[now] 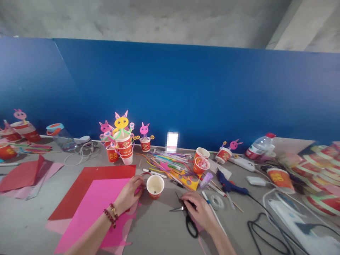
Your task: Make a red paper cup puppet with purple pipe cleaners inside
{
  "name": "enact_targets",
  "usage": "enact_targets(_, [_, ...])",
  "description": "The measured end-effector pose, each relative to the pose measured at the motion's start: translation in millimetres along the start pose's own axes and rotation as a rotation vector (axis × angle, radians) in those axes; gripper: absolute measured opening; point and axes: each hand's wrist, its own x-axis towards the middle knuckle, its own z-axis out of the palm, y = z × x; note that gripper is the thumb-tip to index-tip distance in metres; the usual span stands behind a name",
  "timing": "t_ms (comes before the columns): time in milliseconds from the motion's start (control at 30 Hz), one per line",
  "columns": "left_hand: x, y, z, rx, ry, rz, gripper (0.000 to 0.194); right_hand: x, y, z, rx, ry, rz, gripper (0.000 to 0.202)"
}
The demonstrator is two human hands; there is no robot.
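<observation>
My left hand [132,193], with a beaded bracelet on its wrist, is closed at the right edge of the pink paper sheet [103,198]. A small bit of pink paper [138,190] shows between its fingers. Just right of that hand stands an upright white-lined paper cup [155,186] with a small dark spot inside. My right hand [195,209] curls over the black-handled scissors [191,226], its fingers closed on one handle. Their blades are spread apart and point left. A red sheet [106,173] lies partly under the pink one.
Paper-cup figures [123,141] stand at the back, near the blue partition [170,88]. Pipe cleaners [170,163], markers and yellow paper scraps [190,180] cover the middle. At right lie a blue glue gun [230,186], cables, a power strip [289,219] and a bottle [259,147].
</observation>
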Motion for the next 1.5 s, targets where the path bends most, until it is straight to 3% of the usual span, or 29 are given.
enact_targets(300, [-1.7, -14.0, -1.0, 0.092, 0.121, -0.027, 0.008, 1.3, 4.8, 1.5, 0.009, -0.014, 0.005, 0.025])
enact_targets(533, [-0.7, -19.0, -1.7, 0.190, 0.173, -0.094, 0.016, 2.7, 6.5, 0.8, 0.003, -0.018, 0.023, 0.024])
enact_targets(867, [-0.3, -12.4, -6.8, 0.259, 0.213, -0.098, 0.012, 3.9, 7.2, 2.1, 0.010, -0.025, 0.039, 0.025])
enact_targets(1500, [-1.9, -22.0, 13.8, 0.102, 0.129, -0.046, 0.017, 6.3, 6.1, 2.4, 0.009, -0.005, 0.038, 0.025])
